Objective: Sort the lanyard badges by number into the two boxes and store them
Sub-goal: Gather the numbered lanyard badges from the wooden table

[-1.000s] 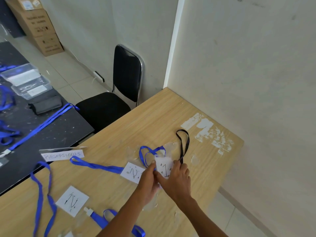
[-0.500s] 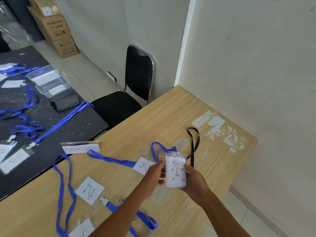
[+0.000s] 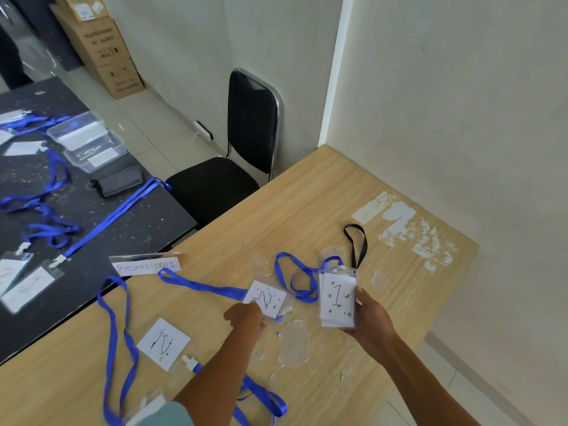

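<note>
Two bare hands work over the pale wooden table (image 3: 307, 204). The right hand (image 3: 373, 322) grips a small stack of clear-sleeved white badges (image 3: 337, 299), fingers curled round its edge; the top card reads "1", and a black lanyard (image 3: 356, 244) trails from it. The left hand (image 3: 247, 318) is curled at the near corner of a white badge marked "2" (image 3: 266, 298) on a blue lanyard (image 3: 203, 284); whether it pinches the card I cannot tell. Another "2" badge (image 3: 163, 342) lies nearer. A clear sign strip (image 3: 146, 265) reads "Resepsionis". Two clear plastic boxes (image 3: 89, 146) sit well apart on the black table (image 3: 129, 219).
</note>
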